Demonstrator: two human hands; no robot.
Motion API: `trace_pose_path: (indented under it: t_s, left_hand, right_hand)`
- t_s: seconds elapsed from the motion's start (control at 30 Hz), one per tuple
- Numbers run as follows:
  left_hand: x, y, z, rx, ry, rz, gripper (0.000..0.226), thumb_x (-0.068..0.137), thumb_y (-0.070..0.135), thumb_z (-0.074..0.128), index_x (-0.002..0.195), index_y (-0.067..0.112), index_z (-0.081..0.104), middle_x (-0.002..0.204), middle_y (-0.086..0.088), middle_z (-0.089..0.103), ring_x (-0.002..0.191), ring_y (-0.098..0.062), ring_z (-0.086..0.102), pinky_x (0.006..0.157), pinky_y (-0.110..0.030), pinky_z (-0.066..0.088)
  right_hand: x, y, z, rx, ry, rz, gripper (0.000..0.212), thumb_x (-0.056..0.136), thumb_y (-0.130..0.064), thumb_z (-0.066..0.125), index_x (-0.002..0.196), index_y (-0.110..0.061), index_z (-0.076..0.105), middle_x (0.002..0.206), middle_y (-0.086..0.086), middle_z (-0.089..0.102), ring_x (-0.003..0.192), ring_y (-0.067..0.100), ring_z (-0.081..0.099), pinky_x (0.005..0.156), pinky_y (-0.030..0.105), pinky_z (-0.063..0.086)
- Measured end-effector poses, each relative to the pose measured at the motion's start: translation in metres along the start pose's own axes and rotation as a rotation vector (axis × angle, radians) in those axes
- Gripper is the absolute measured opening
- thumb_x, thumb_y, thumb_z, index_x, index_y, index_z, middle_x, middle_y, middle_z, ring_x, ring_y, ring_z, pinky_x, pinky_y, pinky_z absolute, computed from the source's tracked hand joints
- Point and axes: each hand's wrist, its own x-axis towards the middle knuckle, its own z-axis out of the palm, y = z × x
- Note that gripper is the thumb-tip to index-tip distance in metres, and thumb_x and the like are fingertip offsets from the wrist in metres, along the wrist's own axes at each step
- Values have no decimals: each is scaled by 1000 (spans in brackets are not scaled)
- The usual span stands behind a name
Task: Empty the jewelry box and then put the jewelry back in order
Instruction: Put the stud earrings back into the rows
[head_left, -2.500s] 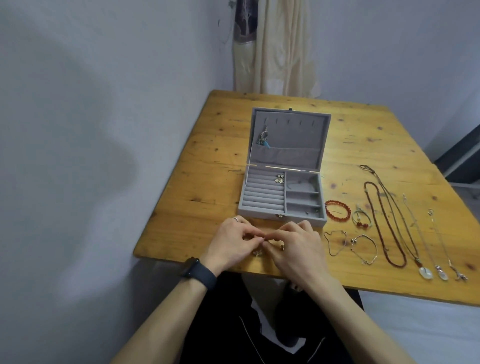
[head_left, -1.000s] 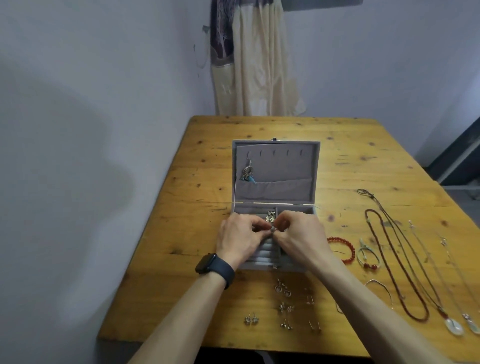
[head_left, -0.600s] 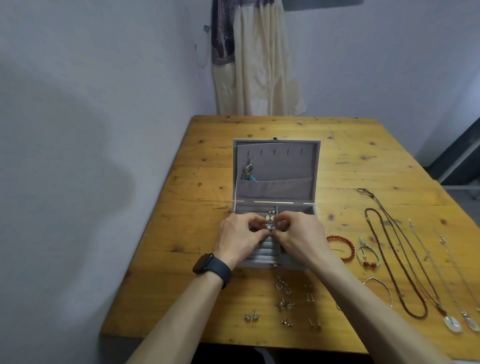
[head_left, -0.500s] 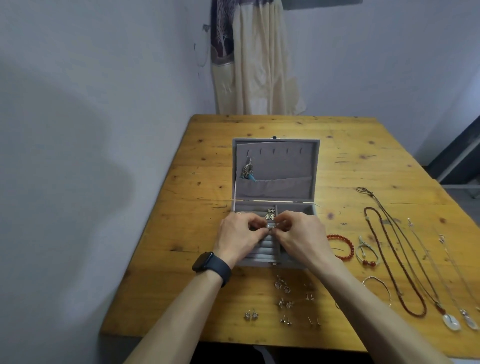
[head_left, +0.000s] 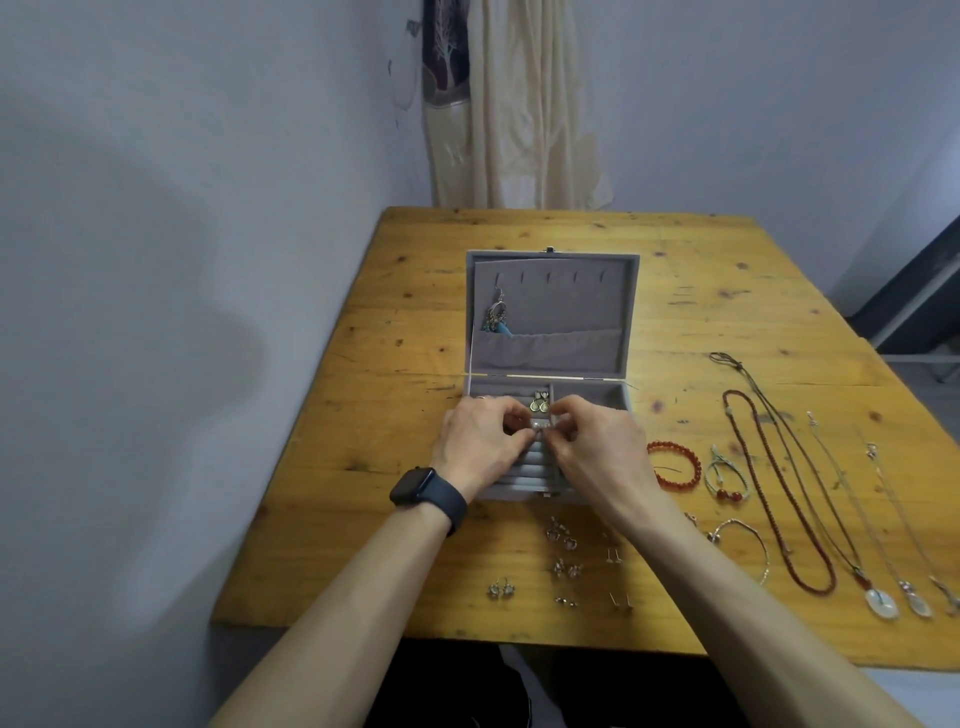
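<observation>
Two hands: the left hand (head_left: 483, 441) and the right hand (head_left: 597, 447) meet fingertip to fingertip, fingers curled, and both pinch one small silver jewelry piece (head_left: 540, 426).
Item identity: too small to confirm; judged to be an earring, like the silver earring pairs (head_left: 563, 566) laid out on the yellow wooden tabletop (head_left: 395, 415).
Item location: over the padded ridges in the left half of the open grey velvet jewelry box (head_left: 571, 312), just in front of the gold-toned drop earrings (head_left: 540, 408) already lodged at the back of that section.
Handling, judged: very light, rigid, smooth metal, so easily dropped or flicked away. Any post or hook is likely thin and may bend under side load.
Hold point, judged: take it at the decorative head with a fingertip pinch, leaving the post free to press between the soft ridges.
Box lining, judged: soft and yielding; it should grip a post by friction alone.
Lid: stands upright; one dangling silver earring with a turquoise bead (head_left: 497, 319) hangs from the leftmost slot, above the pocket.
Awaiting return: a red bead bracelet (head_left: 675, 465) and several long necklaces (head_left: 779, 493) lie to the right of the box, apart from one another. These are limp and prone to tangling.
Wrist: black smartwatch (head_left: 421, 486) on the left arm; face not readable.
Brands and writing: none legible anywhere in view.
</observation>
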Motion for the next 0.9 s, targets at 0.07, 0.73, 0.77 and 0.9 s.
trace_pose_path:
  t_s: [0.07,0.73,0.77,0.9]
  left_hand:
    - [-8,-1,-6,-11,-3,13,30,88,33,70,118,27,67,102,8,72,99,-11,64,89,-38,55]
    - [-160,-37,-4,-74,99,60,29,73,58,65,94,42,76,102,27,63,107,-1,48,95,-34,45]
    - [-161,-36,-3,-70,112,62,29,73,60,64,91,42,77,101,26,63,107,-2,49,94,-37,46]
    - [-162,-37,1,-92,127,32,29,72,62,61,83,41,77,99,25,64,107,-5,50,94,-41,45]
  right_hand:
    - [-11,-1,-6,17,25,-18,25,93,-27,64,116,-18,70,98,2,75,89,22,67,81,37,55]
    - [-141,-11,16,-126,33,-213,15,82,-47,77,94,-38,77,98,-16,69,98,20,50,73,34,32]
    - [-142,-11,17,-125,33,-218,14,83,-48,75,93,-38,77,98,-16,69,98,20,50,74,34,31]
    - [-144,-12,19,-117,31,-223,21,85,-53,61,90,-41,77,96,-18,70,99,21,51,76,34,28]
